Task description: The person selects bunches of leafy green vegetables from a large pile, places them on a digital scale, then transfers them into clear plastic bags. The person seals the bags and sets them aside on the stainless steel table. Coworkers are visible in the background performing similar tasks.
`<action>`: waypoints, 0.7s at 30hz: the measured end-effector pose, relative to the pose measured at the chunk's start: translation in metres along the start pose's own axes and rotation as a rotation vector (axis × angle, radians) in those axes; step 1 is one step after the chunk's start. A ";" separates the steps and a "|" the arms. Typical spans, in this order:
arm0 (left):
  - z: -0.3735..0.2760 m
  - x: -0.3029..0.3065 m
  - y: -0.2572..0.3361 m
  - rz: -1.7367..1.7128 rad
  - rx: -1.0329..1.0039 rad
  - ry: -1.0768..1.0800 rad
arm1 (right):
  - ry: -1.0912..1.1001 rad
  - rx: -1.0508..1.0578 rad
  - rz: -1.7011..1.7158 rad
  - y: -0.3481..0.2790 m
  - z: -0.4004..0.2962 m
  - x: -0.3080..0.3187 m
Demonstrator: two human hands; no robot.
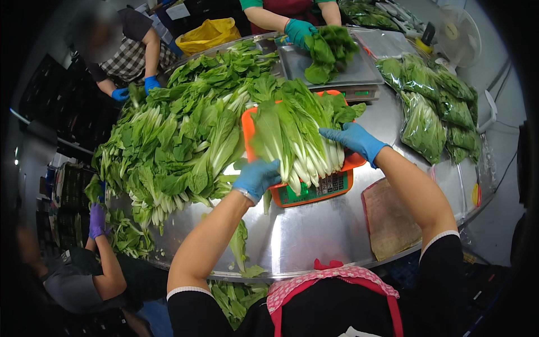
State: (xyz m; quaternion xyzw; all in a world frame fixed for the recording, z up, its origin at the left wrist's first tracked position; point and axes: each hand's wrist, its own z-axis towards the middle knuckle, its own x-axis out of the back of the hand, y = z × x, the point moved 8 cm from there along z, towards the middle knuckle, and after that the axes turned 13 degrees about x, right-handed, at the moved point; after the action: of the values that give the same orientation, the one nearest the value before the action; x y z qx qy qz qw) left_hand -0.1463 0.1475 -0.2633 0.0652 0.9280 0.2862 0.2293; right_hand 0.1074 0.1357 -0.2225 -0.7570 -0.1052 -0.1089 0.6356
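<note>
A bunch of leafy greens with white stems (301, 139) lies in an orange plastic basket (248, 135), stems towards me. My left hand (257, 177), in a blue glove, grips the bunch's left side at the stem ends. On the other side my right hand (358, 141), also blue-gloved, holds the bunch with its thumb or a finger stretched over the leaves. Beneath the basket is an orange digital scale (324, 189) with a green keypad panel, partly covered by the stems.
A large heap of greens (177, 139) covers the left of the steel table (303, 244). Bagged greens (423, 126) lie right, behind a brown board (389, 219). Across the table, a co-worker's green-gloved hand (300, 33) holds greens over another scale (362, 63). Two more co-workers are at left.
</note>
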 end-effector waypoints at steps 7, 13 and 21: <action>0.018 -0.010 0.030 0.332 -0.199 0.082 | 0.005 0.046 -0.015 0.002 0.015 -0.014; 0.049 -0.027 0.028 0.045 0.022 -0.171 | -0.077 -0.096 0.124 -0.004 0.028 -0.063; -0.031 -0.061 0.070 0.922 -0.649 -0.191 | -0.237 0.389 -0.087 -0.073 -0.005 -0.056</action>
State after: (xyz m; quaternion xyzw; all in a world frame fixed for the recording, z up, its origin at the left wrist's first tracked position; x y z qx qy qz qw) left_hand -0.1071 0.1749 -0.1773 0.4150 0.6437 0.6196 0.1718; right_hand 0.0317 0.1425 -0.1699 -0.6224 -0.2305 -0.0242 0.7476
